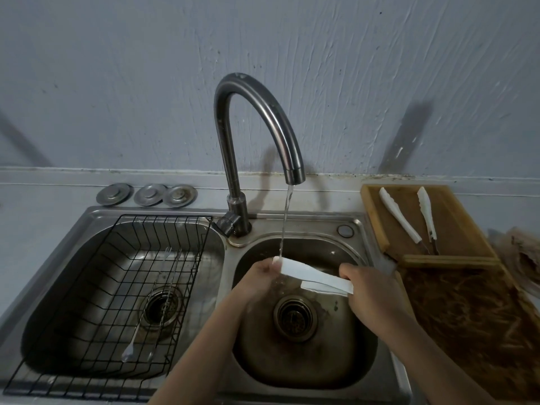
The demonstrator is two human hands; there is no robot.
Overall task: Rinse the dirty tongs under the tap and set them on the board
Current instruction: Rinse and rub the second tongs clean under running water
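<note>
While water runs from the tap, the scene spreads either side of that spout. Far left of the tap, a black wire rack sits in the left basin, its near edge hanging over the basin's front rim, with thin metal utensils lying inside it. Behind that basin, left of the tap's base, three metal strainer lids rest in a row on the counter. Directly under the spout, over the right basin, the left hand pinches one end of the white tongs where the stream lands; just right of the stream, the right hand is curled around the other end, so the tongs lie nearly level between both hands, above the drain, with open basin below and in front. Right of the tap, past the sink's edge, the wooden board carries another pair of white tongs, its near half bare.
</note>
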